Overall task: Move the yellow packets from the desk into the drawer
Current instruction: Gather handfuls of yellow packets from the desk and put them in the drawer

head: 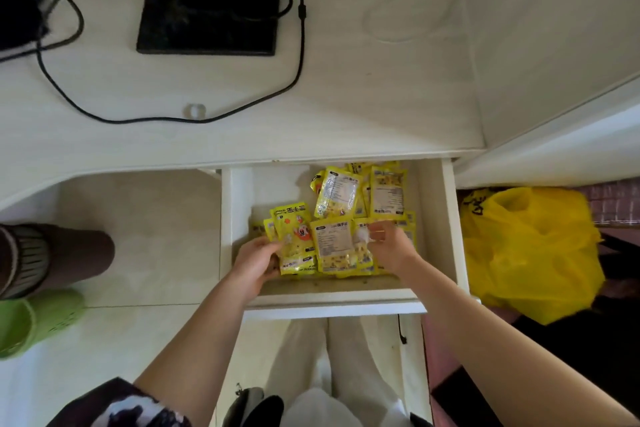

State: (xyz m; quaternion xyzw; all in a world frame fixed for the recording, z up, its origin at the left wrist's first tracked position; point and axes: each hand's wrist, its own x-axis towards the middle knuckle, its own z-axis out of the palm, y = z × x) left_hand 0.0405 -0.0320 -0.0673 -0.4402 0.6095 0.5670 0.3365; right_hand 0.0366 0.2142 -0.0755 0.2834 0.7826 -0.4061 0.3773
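Both hands — left hand (258, 258), right hand (388, 246) — grip upright yellow packets (332, 246) near the drawer (227, 218) front edge; its left side lies bare.

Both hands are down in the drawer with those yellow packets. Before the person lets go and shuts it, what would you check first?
1. Desk top free of yellow packets: ok, none in sight on the part shown.
2. Packets inside the drawer: ok, all lie within its walls.
3. Left hand and right hand free of packets: not ok, each grips packets in the front pile.
4. Pile low enough to slide under the desk: cannot tell, the packets overlap and height is hard to judge from above.
5. Black cable away from the drawer opening: ok, it lies further back on the desk.
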